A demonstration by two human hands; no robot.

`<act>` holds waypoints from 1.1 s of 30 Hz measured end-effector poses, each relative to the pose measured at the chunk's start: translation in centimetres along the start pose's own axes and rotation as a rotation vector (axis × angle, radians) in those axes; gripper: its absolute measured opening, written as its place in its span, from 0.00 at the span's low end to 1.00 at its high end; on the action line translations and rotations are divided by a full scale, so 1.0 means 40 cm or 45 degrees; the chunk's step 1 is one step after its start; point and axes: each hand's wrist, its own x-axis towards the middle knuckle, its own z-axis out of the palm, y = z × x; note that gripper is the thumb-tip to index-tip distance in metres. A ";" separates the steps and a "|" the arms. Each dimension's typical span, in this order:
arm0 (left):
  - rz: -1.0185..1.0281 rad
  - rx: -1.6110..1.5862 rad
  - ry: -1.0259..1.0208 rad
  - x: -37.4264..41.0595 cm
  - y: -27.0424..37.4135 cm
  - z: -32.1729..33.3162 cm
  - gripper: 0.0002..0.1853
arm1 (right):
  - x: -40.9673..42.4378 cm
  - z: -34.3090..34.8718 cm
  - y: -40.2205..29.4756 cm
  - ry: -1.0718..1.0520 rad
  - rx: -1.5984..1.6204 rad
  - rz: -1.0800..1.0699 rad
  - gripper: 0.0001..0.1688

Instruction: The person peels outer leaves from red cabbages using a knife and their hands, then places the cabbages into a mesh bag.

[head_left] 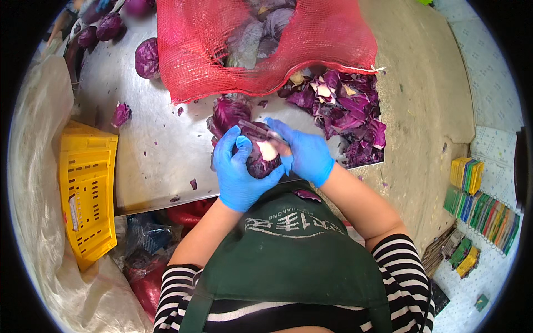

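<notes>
In a blue glove, my left hand (241, 170) cups a red cabbage (263, 164) from the left and below. The cabbage's pale cut stem end faces up. My right hand (308, 150), gloved the same way, grips a knife (260, 131) whose blurred blade lies across the top of the cabbage. Just beyond my hands, loose purple outer leaves (231, 112) lie on the metal table (166, 154). A red mesh sack (195, 70) stands past them, with whole cabbages (266, 35) showing through its torn opening.
Cut leaves and stem pieces (349, 104) are heaped at the table's right end. Whole red cabbages (148, 58) sit at the far left. A yellow plastic crate (89, 187) stands against the table's left side, beside white sheeting (41, 166). Stacked crates (483, 212) stand far right.
</notes>
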 end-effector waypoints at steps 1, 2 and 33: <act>0.008 0.011 0.015 -0.001 0.006 -0.007 0.43 | 0.016 -0.003 0.012 0.064 0.033 0.078 0.29; 0.095 0.064 0.012 -0.013 0.002 -0.006 0.44 | 0.047 -0.008 0.033 0.127 0.066 0.155 0.28; 0.204 0.065 -0.096 0.020 -0.007 -0.041 0.50 | -0.024 -0.039 -0.112 -0.145 -0.107 0.165 0.35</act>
